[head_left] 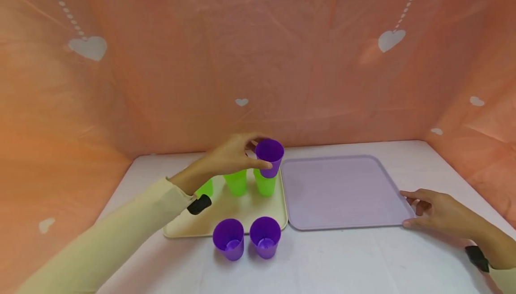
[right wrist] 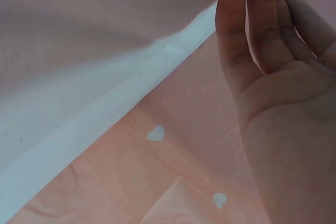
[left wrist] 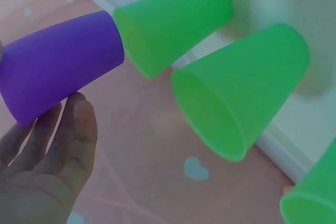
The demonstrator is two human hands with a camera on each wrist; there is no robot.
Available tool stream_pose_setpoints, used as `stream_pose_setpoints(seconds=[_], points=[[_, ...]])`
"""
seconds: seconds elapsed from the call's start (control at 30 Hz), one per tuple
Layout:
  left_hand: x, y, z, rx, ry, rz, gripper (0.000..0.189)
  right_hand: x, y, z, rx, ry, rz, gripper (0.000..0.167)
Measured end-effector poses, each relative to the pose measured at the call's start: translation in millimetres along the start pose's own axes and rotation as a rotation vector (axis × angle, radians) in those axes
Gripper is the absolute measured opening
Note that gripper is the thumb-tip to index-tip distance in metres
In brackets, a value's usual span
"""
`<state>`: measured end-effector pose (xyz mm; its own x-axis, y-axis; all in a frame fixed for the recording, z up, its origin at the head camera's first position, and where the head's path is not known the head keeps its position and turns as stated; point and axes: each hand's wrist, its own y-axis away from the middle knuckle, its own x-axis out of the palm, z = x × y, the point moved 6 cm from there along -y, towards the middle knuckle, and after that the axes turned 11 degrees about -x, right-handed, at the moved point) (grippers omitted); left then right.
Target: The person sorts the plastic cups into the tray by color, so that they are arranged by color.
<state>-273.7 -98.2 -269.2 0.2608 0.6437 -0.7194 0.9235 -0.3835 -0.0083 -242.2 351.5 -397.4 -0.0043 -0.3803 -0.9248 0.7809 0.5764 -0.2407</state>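
My left hand (head_left: pixel 234 156) grips a purple cup (head_left: pixel 269 156) by its side, holding it just above a green cup (head_left: pixel 265 185) at the back right of the cream tray (head_left: pixel 189 226). Two more green cups (head_left: pixel 235 182) (head_left: pixel 205 188) stand on that tray. The left wrist view shows the purple cup (left wrist: pixel 58 64) over my fingers (left wrist: pixel 58 145), with green cups (left wrist: pixel 173 22) (left wrist: pixel 244 87) beyond it. My right hand (head_left: pixel 431 211) rests at the front right corner of the lilac tray (head_left: pixel 342 191), its fingers (right wrist: pixel 273 51) fairly straight against the tray's rim (right wrist: pixel 105 114).
Two purple cups (head_left: pixel 228 238) (head_left: pixel 265 236) stand upright on the white table in front of the cream tray. The two trays lie side by side. Pink cloth with white hearts walls the table on three sides.
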Motion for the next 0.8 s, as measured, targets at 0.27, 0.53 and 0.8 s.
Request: stream_pose_setpoints(seconds=[0.27, 0.53, 0.8], points=[[17.3, -27.1, -0.6, -0.032, 0.068, 0.002, 0.058, 0, -0.2, -1, 0.001, -0.001, -0.008, 0.072], [33.9, -42.8, -6.8, -0.062, 0.077, 0.046, 0.06, 0, 0.0, -1, 0.014, 0.011, 0.009, 0.073], [71.3, -55.3, 1.3, -0.074, -0.051, 0.073, 0.068, 2, -0.1, -5, 0.035, -0.012, 0.023, 0.073]])
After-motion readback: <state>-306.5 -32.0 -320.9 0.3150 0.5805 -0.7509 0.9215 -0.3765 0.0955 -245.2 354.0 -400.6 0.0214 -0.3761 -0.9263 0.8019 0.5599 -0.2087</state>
